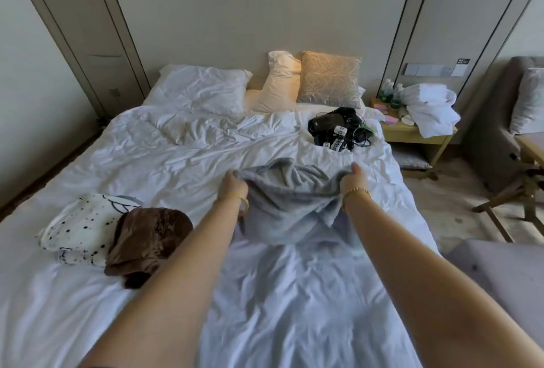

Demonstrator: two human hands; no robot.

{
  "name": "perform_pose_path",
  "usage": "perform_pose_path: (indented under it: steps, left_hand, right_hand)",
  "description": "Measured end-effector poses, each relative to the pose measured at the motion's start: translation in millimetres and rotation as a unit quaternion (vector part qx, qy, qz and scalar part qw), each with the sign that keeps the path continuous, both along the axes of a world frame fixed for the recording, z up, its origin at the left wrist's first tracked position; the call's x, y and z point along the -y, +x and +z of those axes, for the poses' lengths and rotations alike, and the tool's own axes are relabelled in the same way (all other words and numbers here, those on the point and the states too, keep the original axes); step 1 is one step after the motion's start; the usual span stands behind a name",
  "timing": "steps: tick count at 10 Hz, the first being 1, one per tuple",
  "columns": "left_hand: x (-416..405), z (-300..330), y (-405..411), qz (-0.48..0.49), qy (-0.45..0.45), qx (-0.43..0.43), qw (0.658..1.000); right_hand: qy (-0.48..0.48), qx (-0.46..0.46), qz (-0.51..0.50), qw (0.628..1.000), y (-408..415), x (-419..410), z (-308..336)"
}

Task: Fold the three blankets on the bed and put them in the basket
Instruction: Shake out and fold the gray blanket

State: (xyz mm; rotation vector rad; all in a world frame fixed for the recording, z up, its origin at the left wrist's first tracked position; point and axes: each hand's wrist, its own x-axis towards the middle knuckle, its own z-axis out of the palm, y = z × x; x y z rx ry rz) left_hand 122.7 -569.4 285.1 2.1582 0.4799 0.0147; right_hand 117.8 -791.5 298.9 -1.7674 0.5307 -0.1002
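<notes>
The fingers of the left hand (234,183) are curled tight over one bunched edge of the grey blanket (290,205), and the right hand (353,180) clamps the opposite edge the same way, thumb up. Both hands sit near the frame's centre, held apart, so the cloth hangs slack between them and drapes down onto the white bed (294,294); this looks like a grip meant to find corners and spread the blanket flat before a first fold. At lower left lie the other two blankets, a crumpled brown blanket (147,241) overlapping the edge of a white spotted blanket (79,226), neither folded yet. No basket shows anywhere in the frame. Toward the upper right of the bed rests a tangle of black gear and cables (338,129), well apart from the hands.
</notes>
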Motion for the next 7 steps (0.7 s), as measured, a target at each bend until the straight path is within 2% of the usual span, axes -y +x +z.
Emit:
perform_pose_path:
  steps: [1,2,3,4,5,6,7]
  left_hand:
    - [-1,98,30,0.061,-0.022,0.324,0.944]
    - [0,85,9,0.018,0.117,0.418,0.901]
    - [-2,11,-30,-0.102,0.193,0.047,0.975]
    - [-6,-63,-77,-0.21,0.181,-0.319,0.906]
    - [-9,-99,-108,-0.171,0.203,-0.326,0.907]
    - [-1,-106,-123,-0.163,0.213,-0.264,0.926]
    - [19,-103,-131,-0.143,0.131,-0.199,0.961]
  right_hand:
    - [0.003,0.285,-0.078,0.955,26,-9,102]
    - [-0.348,0.449,-0.063,0.82,22,-11,109]
    - [-0.557,0.18,0.157,0.795,1,3,34]
    - [-0.489,-0.303,0.474,0.667,-47,20,-55]
    - [-0.494,-0.367,0.478,0.626,-81,32,-100]
    - [-0.458,-0.337,0.44,0.695,-93,32,-118]
    - [-0.436,-0.226,0.433,0.756,-100,22,-106]
